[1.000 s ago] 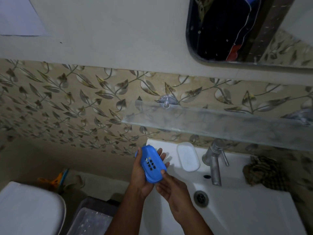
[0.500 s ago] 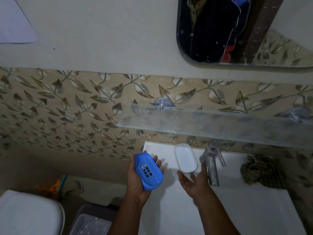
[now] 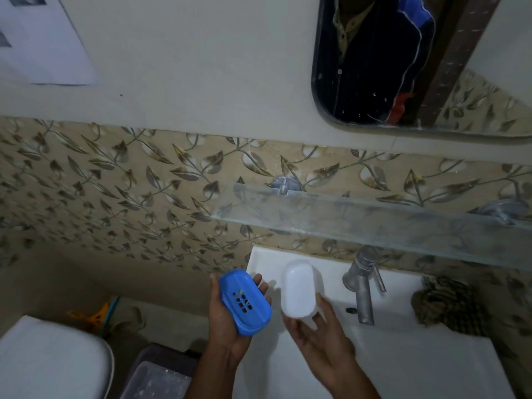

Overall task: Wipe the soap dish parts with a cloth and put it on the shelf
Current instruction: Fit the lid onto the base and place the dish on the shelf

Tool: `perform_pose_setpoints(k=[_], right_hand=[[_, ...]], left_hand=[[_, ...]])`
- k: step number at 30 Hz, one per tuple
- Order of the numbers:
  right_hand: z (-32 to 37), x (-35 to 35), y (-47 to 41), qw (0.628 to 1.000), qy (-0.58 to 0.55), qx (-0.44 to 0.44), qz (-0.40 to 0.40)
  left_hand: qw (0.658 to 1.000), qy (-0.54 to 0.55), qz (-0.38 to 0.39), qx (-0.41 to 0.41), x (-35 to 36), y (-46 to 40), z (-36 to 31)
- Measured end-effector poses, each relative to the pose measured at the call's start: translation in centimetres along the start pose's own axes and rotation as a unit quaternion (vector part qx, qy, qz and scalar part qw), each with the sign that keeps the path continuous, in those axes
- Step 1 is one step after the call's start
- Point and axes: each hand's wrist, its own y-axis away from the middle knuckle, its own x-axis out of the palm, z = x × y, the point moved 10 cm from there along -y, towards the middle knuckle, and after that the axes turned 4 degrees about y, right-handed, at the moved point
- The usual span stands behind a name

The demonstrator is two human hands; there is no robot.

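Resting in the left hand [image 3: 227, 323], the blue soap dish tray [image 3: 245, 302] lies across the palm with its slotted face up, a cluster of dark drain holes near its middle. The thumb curls up along the tray's left edge, and the fingers wrap under it so that their tips [image 3: 260, 286] show past its right edge, slightly spread. Just right of those fingertips, apart from the blue tray, the white soap dish base [image 3: 298, 287] stands tilted on end in the right hand [image 3: 319, 341]. Its lower end sits against the right fingers, which curl round it: one finger [image 3: 320, 303] rises along its right side, another curls below its bottom corner, and the thumb side reaches in from the lower left. The exact contact behind the white part is hidden.

Beyond both sets of fingers lies the white sink [image 3: 403, 355], with a metal tap [image 3: 363, 286] standing to the right of the right hand's fingers. Farther right of the tap a dark checked cloth [image 3: 449, 306] sits bunched on the sink rim, well apart from both hands. Above the fingertips, the frosted glass shelf [image 3: 374, 223] runs along the leaf-patterned tiles. A mirror [image 3: 403, 61] hangs higher up. To the left of the left hand, lower down, a white toilet lid [image 3: 49, 361] shows.
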Motion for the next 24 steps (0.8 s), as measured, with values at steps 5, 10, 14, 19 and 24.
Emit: perform_pose_setpoints(k=[5, 10, 14, 19, 24], right_hand=[[-1.5, 4.9, 8.0, 0.987, 0.123, -0.030, 0.096], [7.5, 12.5, 18.8, 0.785, 0.431, -0.416, 0.160], [12.5, 15.0, 24.8, 0.550, 0.576, -0.602, 0.056], [15.3, 15.5, 27.1, 0.463, 0.607, -0.646, 0.004], [16.9, 15.1, 28.7, 0.458, 0.595, -0.660, 0.000]], left_hand=[[0.997, 0.044, 0.050, 0.030, 2.1, 4.6, -1.4], [0.992, 0.013, 0.121, 0.044, 9.9, 9.7, -0.6], [0.969, -0.048, 0.203, 0.136, 19.1, 14.9, -2.2], [0.954, -0.098, 0.247, 0.140, 25.6, 16.5, -1.3], [0.950, -0.123, 0.255, 0.131, 27.6, 17.4, 1.0]])
